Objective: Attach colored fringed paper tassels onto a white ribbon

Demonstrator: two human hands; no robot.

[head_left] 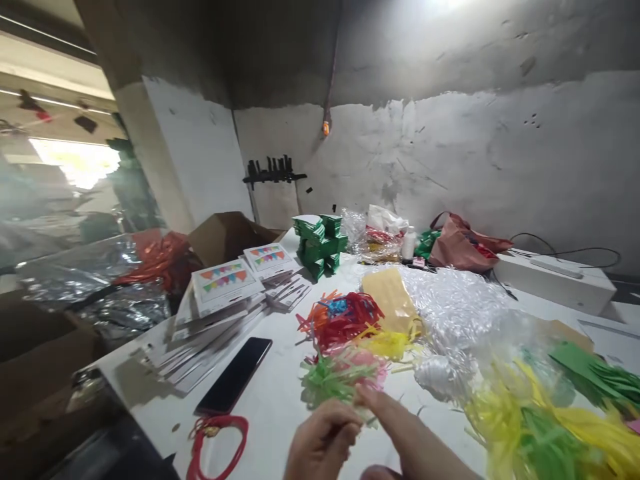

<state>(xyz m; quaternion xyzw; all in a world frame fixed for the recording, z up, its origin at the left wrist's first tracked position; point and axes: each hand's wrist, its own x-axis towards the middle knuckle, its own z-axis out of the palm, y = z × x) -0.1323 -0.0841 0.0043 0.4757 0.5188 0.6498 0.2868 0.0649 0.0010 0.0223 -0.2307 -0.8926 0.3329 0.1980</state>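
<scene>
At the bottom middle my left hand point(323, 440) is closed, its thumb and fingers curled into a pinch. Whatever lies between them, if anything, is too small to make out. Beside it my right hand point(407, 430) has its index finger stretched out, the tip close to the left fingers, with the thumb apart lower down. Just beyond both hands lies a bunch of light green paper strips point(327, 380). Pink strips point(367, 367), yellow strips point(390, 343) and red strips point(350, 320) lie behind it on the white table point(280, 393).
To the left are a phone point(235, 377), a red loop point(245, 433) and stacked bunting packs point(225, 290). Green card stacks point(320, 243) stand behind. Clear plastic bags point(445, 307), yellow and green strips point(540, 427), a red bag point(465, 243) and a white box point(555, 280) lie right.
</scene>
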